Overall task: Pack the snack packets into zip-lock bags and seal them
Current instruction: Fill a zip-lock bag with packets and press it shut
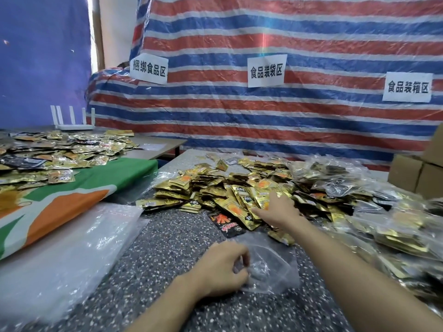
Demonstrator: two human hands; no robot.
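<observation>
A heap of gold snack packets [230,190] lies across the middle of the speckled table [167,248]. One black and red packet [225,222] lies at the heap's near edge. My right hand [279,208] reaches onto the heap, fingers spread and resting on gold packets. A clear zip-lock bag [271,262] lies flat near the table's front. My left hand [223,268] grips the bag's left edge with curled fingers.
A stack of empty clear bags [60,255] lies at the left. Filled bags of packets [388,219] pile up on the right. Cardboard boxes [417,173] stand at the far right. Another table with packets [60,152] and a white router [74,122] is at the back left.
</observation>
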